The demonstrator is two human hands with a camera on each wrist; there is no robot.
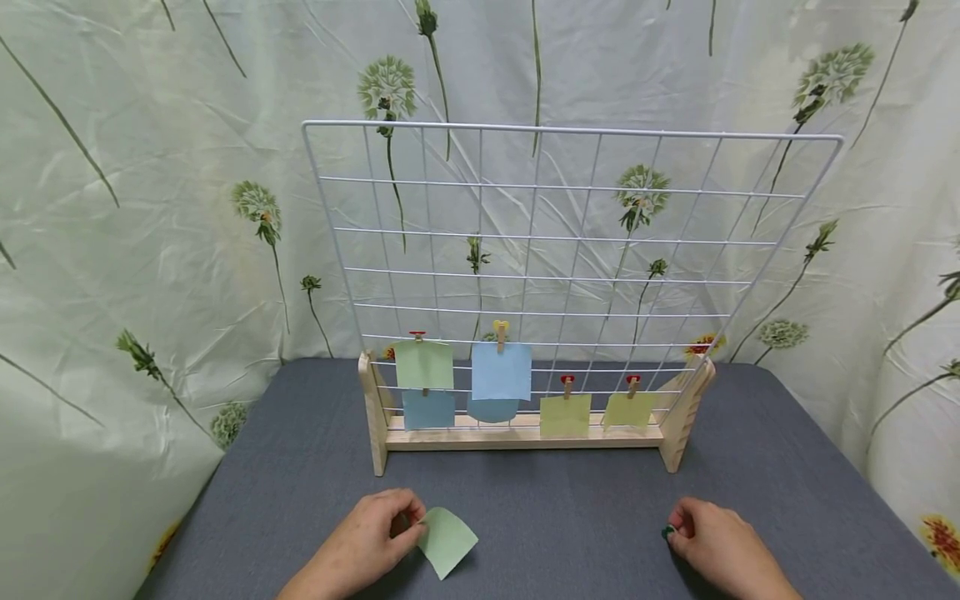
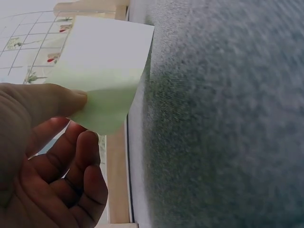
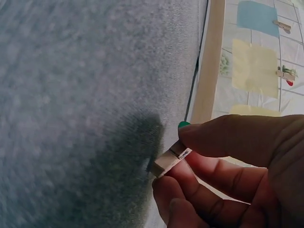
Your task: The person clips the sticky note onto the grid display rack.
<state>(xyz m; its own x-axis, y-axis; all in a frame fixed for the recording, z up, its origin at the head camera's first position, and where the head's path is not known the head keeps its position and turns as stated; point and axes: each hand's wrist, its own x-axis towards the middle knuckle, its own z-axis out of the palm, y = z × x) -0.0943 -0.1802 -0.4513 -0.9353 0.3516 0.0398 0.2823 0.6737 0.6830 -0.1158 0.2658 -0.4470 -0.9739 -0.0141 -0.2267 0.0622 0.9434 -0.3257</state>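
In the head view my left hand is low on the left, pinching one corner of a pale green paper square between thumb and fingers. The left wrist view has the sheet jutting out past the thumb, its lower part slightly curved. On the right, my right hand pinches a small wooden clothespin close over the tabletop. A bit of green shows at the thumb tip. Behind both hands stands a white wire grid on a wooden base.
Clothespins hold papers on the grid's lower rows: a green one, a light blue one, darker blue ones beneath, and two yellow ones at right. The grey table extends around the base; a floral curtain hangs behind.
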